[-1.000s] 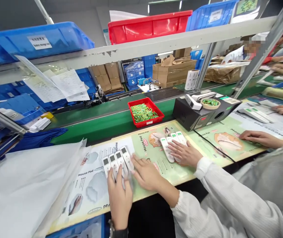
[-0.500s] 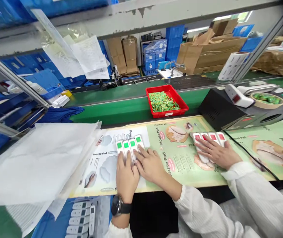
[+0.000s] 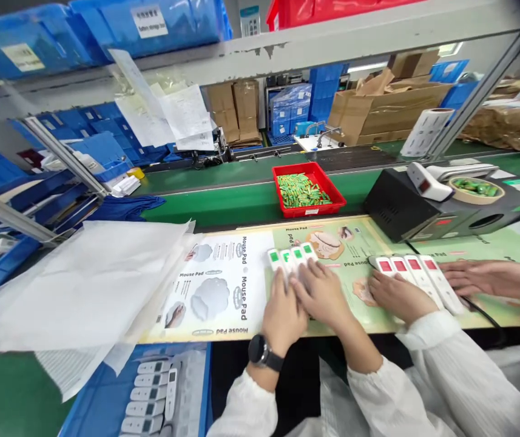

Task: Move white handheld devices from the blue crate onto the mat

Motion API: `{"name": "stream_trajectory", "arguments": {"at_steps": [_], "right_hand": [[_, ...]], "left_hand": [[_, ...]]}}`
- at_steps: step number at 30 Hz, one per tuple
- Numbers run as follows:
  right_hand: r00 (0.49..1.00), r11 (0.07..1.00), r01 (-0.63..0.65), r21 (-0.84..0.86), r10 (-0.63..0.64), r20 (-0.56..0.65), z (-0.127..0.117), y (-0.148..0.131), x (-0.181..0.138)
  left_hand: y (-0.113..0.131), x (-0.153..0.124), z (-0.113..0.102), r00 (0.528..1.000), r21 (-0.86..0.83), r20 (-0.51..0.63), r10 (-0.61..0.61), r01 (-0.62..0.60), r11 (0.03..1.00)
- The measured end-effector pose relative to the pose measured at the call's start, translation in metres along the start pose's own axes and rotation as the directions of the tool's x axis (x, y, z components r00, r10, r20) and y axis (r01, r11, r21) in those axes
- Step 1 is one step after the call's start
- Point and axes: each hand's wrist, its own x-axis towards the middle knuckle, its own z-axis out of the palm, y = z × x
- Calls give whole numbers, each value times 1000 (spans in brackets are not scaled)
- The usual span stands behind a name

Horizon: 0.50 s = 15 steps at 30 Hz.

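Note:
Four slim white handheld devices with lit green screens (image 3: 298,252) stand side by side as a slightly tilted row near the middle of the work surface. My left hand (image 3: 283,315), wearing a black watch, has its fingers on the lower left of this row. Against the row's right part, my right hand (image 3: 326,292) bends its fingers over the casings. Both hands grip the row between them; their fingers cover the lower ends, and motion blurs them a little. To the right lies a similar row with red screens (image 3: 414,263), handled by a co-worker's hands (image 3: 403,296).
Printed mouse pad sheets (image 3: 214,297) cover the bench. White paper sheets (image 3: 82,273) lie at left. A red tray (image 3: 282,212) of green batteries and a black box (image 3: 405,209) stand behind. Below the bench, a blue bin (image 3: 100,394) holds more white devices. A shelf beam (image 3: 260,57) crosses overhead.
Both my hands have moved right together with the green-screen row, from the grey-white print onto the green one. The co-worker's second hand has come to the right end of the red-screen row.

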Motion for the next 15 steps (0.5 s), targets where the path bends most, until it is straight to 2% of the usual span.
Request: {"name": "stream_trajectory", "arguments": {"at_steps": [2, 4, 7, 9, 10, 12, 13, 15], "right_hand": [[998, 997, -66, -30, 66, -6, -1, 27, -8], [993, 992, -120, -45, 120, -7, 0, 50, -12], [989, 988, -144, -48, 144, 7, 6, 71, -14], [989, 988, -149, -42, 150, 4, 11, 75, -13], [988, 987, -155, -35, 154, -15, 12, 73, -13], [982, 988, -151, 15, 152, -117, 11, 62, -13], [969, 989, -133, 71, 145, -200, 7, 53, -14], [908, 973, -40, 226, 129, -397, -3, 27, -16]], "left_hand": [[17, 10, 2, 995, -78, 64, 71, -66, 995], [24, 7, -6, 991, -146, 34, 130, -123, 982], [17, -34, -28, 968, -189, -191, 162, -198, 962], [-1, -81, -40, 910, -214, -403, 95, -195, 957], [-15, -108, -42, 863, -231, -504, 16, -153, 961], [-55, -164, -41, 761, -237, -622, -186, 44, 971], [-79, -192, -38, 716, -250, -629, -303, 183, 951], [-134, -246, -26, 638, -257, -542, -547, 493, 831]]}}
